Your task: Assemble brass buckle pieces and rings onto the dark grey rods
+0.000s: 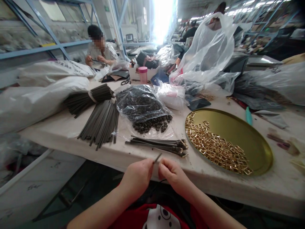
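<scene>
My left hand [137, 176] and my right hand [173, 174] meet at the table's near edge, both pinched on one thin dark strap [157, 157] whose end sticks up between them. Just beyond lies a small pile of finished straps [158, 145] with gold buckles at their right ends. To the right a round gold tray [252, 136] holds several gold buckles [215, 147]. A loose fan of dark straps [102, 124] and a tied bundle [88, 99] lie to the left. A clear bag of small dark loops [143, 106] spills open in the middle.
White sacks [35, 95] crowd the table's left end. Big clear plastic bags [209, 54], a pink cup [143, 74] and a box stand at the back. Another person [98, 47] works at the far end. A teal tool [249, 116] lies behind the tray.
</scene>
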The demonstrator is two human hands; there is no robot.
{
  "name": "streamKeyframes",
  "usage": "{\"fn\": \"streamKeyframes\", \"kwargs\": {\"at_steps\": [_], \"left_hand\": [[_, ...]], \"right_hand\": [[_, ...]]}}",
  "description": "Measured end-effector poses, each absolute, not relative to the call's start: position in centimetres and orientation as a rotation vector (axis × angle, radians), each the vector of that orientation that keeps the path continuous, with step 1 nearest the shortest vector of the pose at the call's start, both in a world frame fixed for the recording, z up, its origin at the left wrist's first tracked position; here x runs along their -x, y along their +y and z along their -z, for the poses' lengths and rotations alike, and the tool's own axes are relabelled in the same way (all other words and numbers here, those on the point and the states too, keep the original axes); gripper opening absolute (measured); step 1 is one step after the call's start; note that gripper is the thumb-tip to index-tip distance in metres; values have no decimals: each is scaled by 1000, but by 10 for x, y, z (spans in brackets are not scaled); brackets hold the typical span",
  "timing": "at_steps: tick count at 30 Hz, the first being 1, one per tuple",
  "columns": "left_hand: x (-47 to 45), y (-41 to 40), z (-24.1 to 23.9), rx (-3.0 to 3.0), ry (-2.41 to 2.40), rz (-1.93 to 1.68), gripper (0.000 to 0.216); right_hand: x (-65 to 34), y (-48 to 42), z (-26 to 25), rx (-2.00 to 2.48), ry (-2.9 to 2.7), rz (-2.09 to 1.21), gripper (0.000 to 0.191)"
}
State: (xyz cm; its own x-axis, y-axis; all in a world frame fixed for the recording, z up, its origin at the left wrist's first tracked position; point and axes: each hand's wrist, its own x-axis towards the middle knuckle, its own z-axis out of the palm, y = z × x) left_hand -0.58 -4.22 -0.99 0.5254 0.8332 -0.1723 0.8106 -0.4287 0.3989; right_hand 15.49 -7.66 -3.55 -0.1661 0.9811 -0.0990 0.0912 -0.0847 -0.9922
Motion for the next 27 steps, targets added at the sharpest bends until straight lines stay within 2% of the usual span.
{"fn": "streamKeyframes", "kwargs": {"at_steps": [3,7,10,14,16,19,27], "left_hand": [[19,-25,6,-2223,1547,-179,23],[27,-7,-1,-2007,1408,-434,27],[27,2,1,-1860,1328,-519,26],[25,12,9,-1681,1283,-551,24],[24,15,14,-1616,1253,-581,23],[21,17,19,-1533,1210,-589,21],[6,16,24,-1466,1112,-568,21]], "right_hand": [[-162,-79,24,1074,-1201,-1526,33],[-161,-74,16,1163,-1840,-1442,37],[-165,-47,20,1375,-2197,-1088,30],[-186,14,30,1824,-2107,-493,26],[-194,43,38,1977,-2111,-307,19],[-196,69,51,2031,-2151,-262,13],[-196,71,67,1948,-2167,-312,10]]}}
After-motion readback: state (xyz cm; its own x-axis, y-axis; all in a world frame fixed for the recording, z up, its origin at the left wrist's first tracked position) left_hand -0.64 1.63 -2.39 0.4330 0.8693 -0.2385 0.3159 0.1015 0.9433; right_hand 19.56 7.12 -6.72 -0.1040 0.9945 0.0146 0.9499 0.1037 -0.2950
